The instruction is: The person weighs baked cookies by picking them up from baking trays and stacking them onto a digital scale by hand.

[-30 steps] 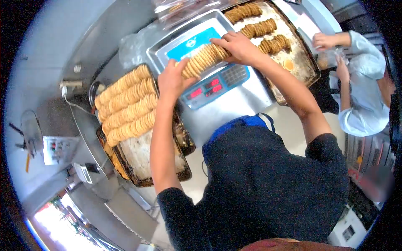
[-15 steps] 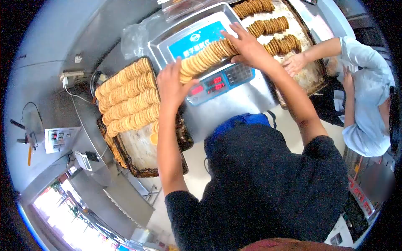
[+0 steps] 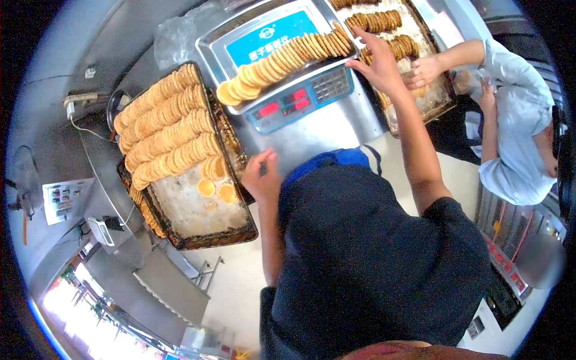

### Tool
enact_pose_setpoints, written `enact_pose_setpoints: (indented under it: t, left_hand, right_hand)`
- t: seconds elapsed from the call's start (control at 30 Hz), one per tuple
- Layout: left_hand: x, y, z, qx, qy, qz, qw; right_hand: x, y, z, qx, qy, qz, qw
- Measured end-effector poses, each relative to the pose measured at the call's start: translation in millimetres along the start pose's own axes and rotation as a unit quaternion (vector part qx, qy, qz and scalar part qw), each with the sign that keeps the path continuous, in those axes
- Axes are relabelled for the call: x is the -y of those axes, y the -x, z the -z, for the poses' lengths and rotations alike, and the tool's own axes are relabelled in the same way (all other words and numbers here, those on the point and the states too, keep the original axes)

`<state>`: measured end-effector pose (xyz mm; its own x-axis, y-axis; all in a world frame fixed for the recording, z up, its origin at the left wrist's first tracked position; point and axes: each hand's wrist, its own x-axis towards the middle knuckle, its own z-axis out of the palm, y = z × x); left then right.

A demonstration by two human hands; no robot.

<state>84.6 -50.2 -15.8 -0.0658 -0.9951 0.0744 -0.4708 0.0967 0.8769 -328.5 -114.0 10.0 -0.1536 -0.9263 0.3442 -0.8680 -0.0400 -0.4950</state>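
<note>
A long row of round, thin golden cookies (image 3: 288, 60) leans overlapped along the near side of a metal pan on a digital scale (image 3: 300, 103) with lit red digits. My right hand (image 3: 379, 63) is at the right end of that row, thumb and fingers apart, holding nothing; whether a fingertip touches the pan rim I cannot tell. Away from the scale, my left hand (image 3: 262, 176) hangs by the counter's near edge, fingers loosely curled with a gap and nothing visible in them. A baking tray (image 3: 180, 219) on the left holds several rows of similar cookies and a few loose ones.
At the right, another baking tray (image 3: 441, 99) carries rows of browner cookies (image 3: 378, 22). A co-worker's hand (image 3: 425, 71) reaches over it, close to my right forearm. Crumpled clear plastic (image 3: 175, 39) lies behind the scale. A power socket (image 3: 80, 98) with a white cord is at left.
Both hands have come off the cookie row, leaving it lying on the scale. My left hand moved down toward my body; my right hand drew slightly right. The view shifted too.
</note>
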Motion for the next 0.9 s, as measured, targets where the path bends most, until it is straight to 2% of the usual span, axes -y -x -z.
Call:
enact_pose_setpoints:
  t: [0.07, 0.1, 0.13, 0.2, 0.23, 0.27, 0.33, 0.47, 0.63, 0.9]
  left_hand:
    - [-12.7, -5.8, 5.4, 0.020, 0.000, -0.006, 1.000]
    - [-28.7, -12.5, 11.3, 0.037, -0.029, -0.032, 0.998]
    - [-29.9, -13.9, 10.2, 0.040, -0.011, -0.018, 0.999]
    - [-31.9, -18.9, 10.2, 0.048, -0.009, -0.052, 0.997]
    - [-32.7, -21.2, 8.1, 0.050, -0.007, -0.058, 0.997]
    - [-33.0, -22.3, 5.3, 0.042, -0.009, -0.074, 0.996]
    - [-29.6, -21.0, 0.2, 0.033, -0.013, -0.093, 0.995]
    - [-33.9, -22.9, -5.3, 0.033, 0.013, -0.109, 0.993]
    - [-30.1, -14.3, 0.3, 0.046, 0.014, -0.043, 0.998]
    - [-23.2, -10.4, -10.2, 0.040, 0.035, -0.019, 0.998]
  right_hand:
    - [-3.5, -1.6, 5.6, 0.008, -0.032, -0.008, 0.999]
    - [-7.0, -6.1, 5.8, 0.021, 0.001, -0.004, 1.000]
    - [-0.8, -13.1, 13.8, 0.044, 0.006, 0.001, 0.999]
    - [-3.3, -29.3, 13.2, 0.084, 0.054, -0.008, 0.995]
    - [10.0, -40.0, 23.8, 0.155, 0.027, -0.051, 0.986]
    - [10.6, -45.4, 20.6, 0.150, 0.028, -0.054, 0.987]
    - [10.5, -58.9, 14.0, 0.265, 0.087, -0.021, 0.960]
    - [7.8, -72.0, 10.5, 0.265, 0.075, 0.023, 0.961]
    - [9.9, -67.4, 18.9, 0.257, 0.060, 0.015, 0.965]
    - [-7.5, -57.8, 14.4, 0.205, 0.105, 0.053, 0.972]
